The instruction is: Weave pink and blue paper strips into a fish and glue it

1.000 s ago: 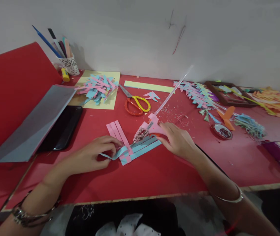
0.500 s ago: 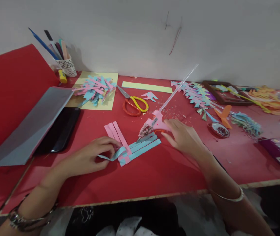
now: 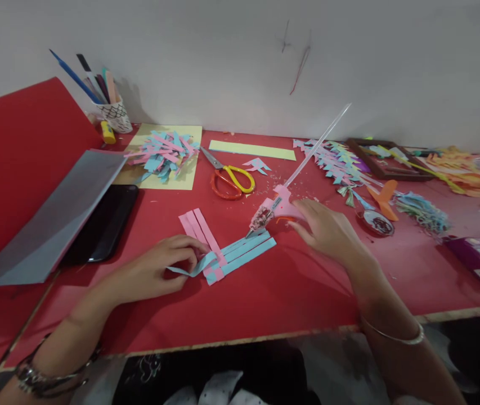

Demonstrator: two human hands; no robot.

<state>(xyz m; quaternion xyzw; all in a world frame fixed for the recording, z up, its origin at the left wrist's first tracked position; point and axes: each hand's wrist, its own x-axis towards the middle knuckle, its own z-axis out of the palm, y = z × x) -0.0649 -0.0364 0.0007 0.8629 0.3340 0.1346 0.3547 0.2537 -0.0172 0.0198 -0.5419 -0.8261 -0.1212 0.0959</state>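
Blue paper strips (image 3: 248,254) and pink paper strips (image 3: 197,225) cross each other in a small weave on the red table. My left hand (image 3: 164,267) is closed on the bent end of one blue strip, which curls up at the weave's left side. In my right hand (image 3: 319,228) is a pink glue gun (image 3: 279,205), gripped by its handle. A long clear glue stick (image 3: 319,143) sticks out of its back. The nozzle, crusted with paper bits, points down at the upper blue strip near its right part.
Scissors (image 3: 231,180) lie behind the weave. Paper scraps (image 3: 167,152) are heaped on a yellow sheet (image 3: 187,179). At left are a black phone (image 3: 115,219) and a grey sheet (image 3: 58,219). Fringed paper (image 3: 332,163), a wooden frame (image 3: 417,175) and a purple box (image 3: 474,261) are at right.
My right hand has moved the glue gun to the right and slightly up, its nozzle travelling along the blue strip. My left hand and the weave stay almost still.
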